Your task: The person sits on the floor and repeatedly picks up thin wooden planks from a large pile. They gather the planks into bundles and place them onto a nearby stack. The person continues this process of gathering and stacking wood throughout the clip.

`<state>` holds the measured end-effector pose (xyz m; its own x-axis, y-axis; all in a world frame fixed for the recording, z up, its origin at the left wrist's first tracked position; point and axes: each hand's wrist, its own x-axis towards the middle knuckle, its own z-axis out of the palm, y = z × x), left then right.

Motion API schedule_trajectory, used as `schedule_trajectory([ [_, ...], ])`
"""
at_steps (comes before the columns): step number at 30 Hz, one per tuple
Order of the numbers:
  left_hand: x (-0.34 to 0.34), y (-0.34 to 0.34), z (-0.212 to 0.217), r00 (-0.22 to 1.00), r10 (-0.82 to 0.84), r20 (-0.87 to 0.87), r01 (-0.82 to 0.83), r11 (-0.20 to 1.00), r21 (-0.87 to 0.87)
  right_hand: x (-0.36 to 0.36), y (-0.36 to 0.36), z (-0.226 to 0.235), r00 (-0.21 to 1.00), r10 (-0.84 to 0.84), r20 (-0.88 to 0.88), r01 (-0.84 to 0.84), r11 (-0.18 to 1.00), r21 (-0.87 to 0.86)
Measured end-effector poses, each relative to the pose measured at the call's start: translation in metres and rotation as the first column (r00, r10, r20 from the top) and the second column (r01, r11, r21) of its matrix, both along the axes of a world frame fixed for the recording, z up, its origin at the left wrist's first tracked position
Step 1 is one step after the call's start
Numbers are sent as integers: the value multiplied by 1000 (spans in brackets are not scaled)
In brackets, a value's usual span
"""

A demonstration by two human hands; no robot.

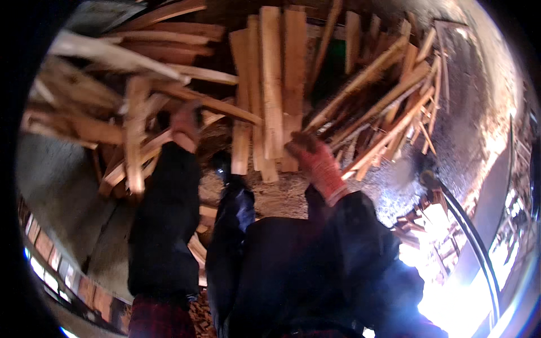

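My right hand point(316, 164), in a reddish knitted work glove, is beside the lower end of a row of upright wooden slats point(272, 84). Its fingers reach toward the slats and look apart, with nothing plainly in them. On the left, my left hand point(185, 127) is among loose wood strips, close to a slanting strip point(217, 106) that crosses toward the slats. Motion smears its fingers, so I cannot tell whether it grips a piece. A short wooden piece point(135, 135) stands just left of that hand.
More strips point(163, 39) lie heaped at the far left. Another pile of thin slats point(389, 96) leans at the right, by a pale wall point(490, 73). A dark hose or cable point(470, 236) curves down the right side, near bright light. Wood scraps point(200, 315) lie below.
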<state>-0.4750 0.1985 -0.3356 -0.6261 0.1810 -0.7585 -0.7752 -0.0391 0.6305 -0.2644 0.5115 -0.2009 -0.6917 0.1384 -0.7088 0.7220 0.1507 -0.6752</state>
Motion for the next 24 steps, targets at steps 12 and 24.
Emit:
schedule_trajectory([
  [12,198,143,192,758,-643,113,634,766,108,27,-4,53,862,-273,427,433,834,-342],
  [24,29,23,91,245,-890,384,319,-300,-899,43,86,31,884,-467,29,458,875,160],
])
